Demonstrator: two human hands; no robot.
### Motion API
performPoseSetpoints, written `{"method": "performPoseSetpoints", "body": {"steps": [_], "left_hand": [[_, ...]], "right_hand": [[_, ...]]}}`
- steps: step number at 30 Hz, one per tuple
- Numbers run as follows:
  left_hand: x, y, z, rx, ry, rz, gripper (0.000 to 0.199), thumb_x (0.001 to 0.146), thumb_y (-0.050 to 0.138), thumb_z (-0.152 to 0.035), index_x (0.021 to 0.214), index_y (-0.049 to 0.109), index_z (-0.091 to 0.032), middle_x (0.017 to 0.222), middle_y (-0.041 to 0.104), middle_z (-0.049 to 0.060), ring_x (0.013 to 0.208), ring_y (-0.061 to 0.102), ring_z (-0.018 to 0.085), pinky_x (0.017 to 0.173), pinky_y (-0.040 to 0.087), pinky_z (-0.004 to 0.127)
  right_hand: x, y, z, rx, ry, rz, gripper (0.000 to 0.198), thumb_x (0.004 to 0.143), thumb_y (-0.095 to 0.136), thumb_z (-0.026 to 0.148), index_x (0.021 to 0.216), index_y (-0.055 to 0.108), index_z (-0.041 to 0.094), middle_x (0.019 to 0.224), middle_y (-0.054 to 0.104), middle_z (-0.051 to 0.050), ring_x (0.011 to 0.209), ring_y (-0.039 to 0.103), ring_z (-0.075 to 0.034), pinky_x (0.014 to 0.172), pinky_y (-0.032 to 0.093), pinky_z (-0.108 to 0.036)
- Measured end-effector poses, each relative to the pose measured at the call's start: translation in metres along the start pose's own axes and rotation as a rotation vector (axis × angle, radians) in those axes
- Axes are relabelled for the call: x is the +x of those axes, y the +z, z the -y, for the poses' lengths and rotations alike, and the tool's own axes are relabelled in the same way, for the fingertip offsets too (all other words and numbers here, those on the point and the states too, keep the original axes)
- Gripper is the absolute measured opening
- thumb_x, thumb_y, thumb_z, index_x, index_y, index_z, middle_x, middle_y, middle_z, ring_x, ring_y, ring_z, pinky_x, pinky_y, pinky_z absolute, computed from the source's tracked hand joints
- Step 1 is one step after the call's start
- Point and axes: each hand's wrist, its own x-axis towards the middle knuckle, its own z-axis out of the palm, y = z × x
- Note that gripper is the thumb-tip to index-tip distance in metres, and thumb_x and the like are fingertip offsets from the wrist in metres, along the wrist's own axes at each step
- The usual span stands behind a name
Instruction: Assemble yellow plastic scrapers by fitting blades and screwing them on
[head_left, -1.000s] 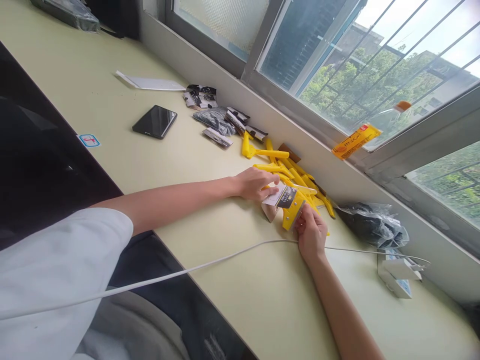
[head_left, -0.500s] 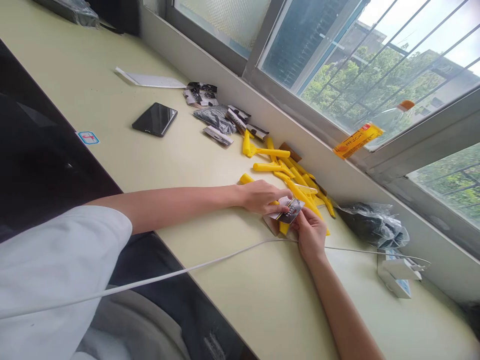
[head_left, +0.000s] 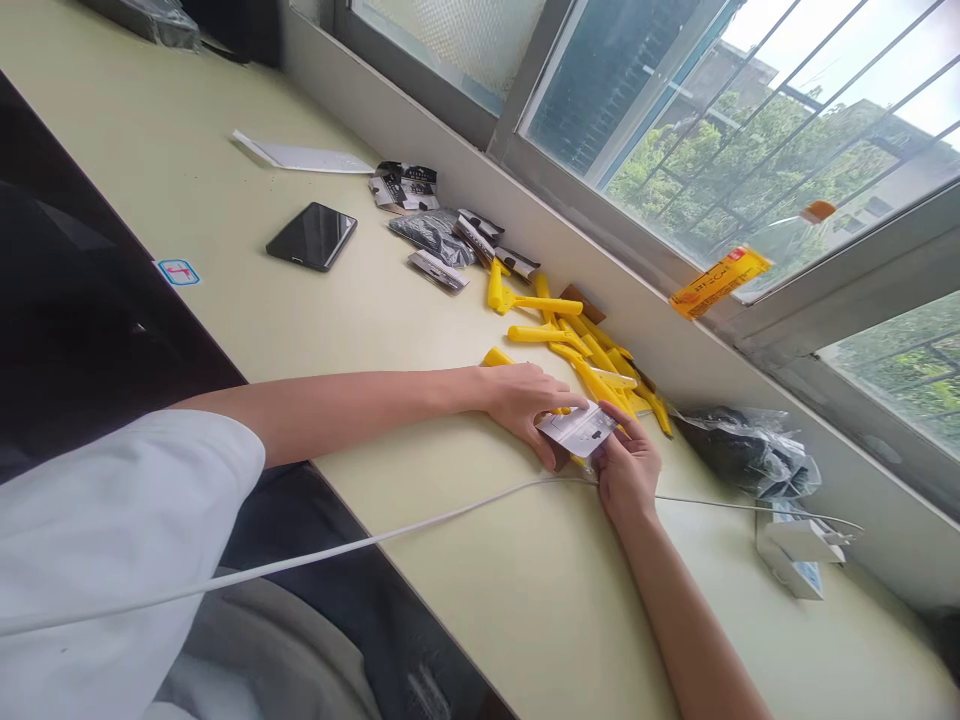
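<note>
A small folded packaging card (head_left: pixel 574 430), pale grey with a dark hole shape, is tilted above the table between my hands. My right hand (head_left: pixel 631 462) pinches its right end between thumb and fingers. At its left, my left hand (head_left: pixel 517 400) has thumb and forefinger spread apart, the forefinger at the card's upper edge. Under and behind the hands lies a heap of yellow plastic tools with handles (head_left: pixel 544 333); their exact kind is unclear. A brown piece (head_left: pixel 557 456) shows under the left thumb, partly hidden.
A white cable (head_left: pixel 450 518) crosses the table in front of my hands. Further left lie a phone (head_left: pixel 311 237), printed cards (head_left: pixel 439 271) and a dark bagged item (head_left: pixel 431 236). At right are a clear bag with black contents (head_left: pixel 750 450) and a white power strip (head_left: pixel 799 550).
The card has turned from its dark printed face to a pale face. My left thumb has come off the card and moved down, spreading away from the forefinger.
</note>
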Motion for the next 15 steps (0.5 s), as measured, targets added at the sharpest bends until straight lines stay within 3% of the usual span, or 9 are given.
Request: {"method": "performPoseSetpoints", "body": {"steps": [5,10,15], "left_hand": [[0.0,0.003,-0.004,0.015,-0.07,-0.041,0.086,0.065,0.072,-0.071,0.135,0.054,-0.025,0.119,0.069,0.01,0.105,0.066,0.027,0.087,0.044,0.031],[0.004,0.006,-0.011,0.073,-0.131,-0.075,0.093,0.062,0.064,-0.084,0.129,0.056,-0.019,0.105,0.071,0.012,0.092,0.066,0.028,0.079,0.043,0.031],[-0.001,-0.004,-0.018,-0.006,-0.116,-0.009,0.097,0.066,0.067,-0.078,0.144,0.046,-0.024,0.121,0.067,0.012,0.106,0.063,0.027,0.084,0.044,0.029]], "right_hand": [[-0.003,0.002,0.005,0.023,0.031,0.048,0.068,0.058,0.091,0.032,0.119,0.067,0.016,0.08,0.07,-0.004,0.052,0.053,-0.007,0.048,0.041,-0.019],[-0.002,0.001,0.004,0.051,0.022,0.092,0.076,0.059,0.091,0.03,0.129,0.063,0.02,0.095,0.073,-0.008,0.057,0.06,-0.01,0.049,0.045,-0.019],[0.001,-0.002,0.001,0.106,0.03,0.022,0.077,0.052,0.091,0.02,0.124,0.065,0.016,0.088,0.073,-0.007,0.058,0.061,-0.011,0.051,0.048,-0.02]]}}
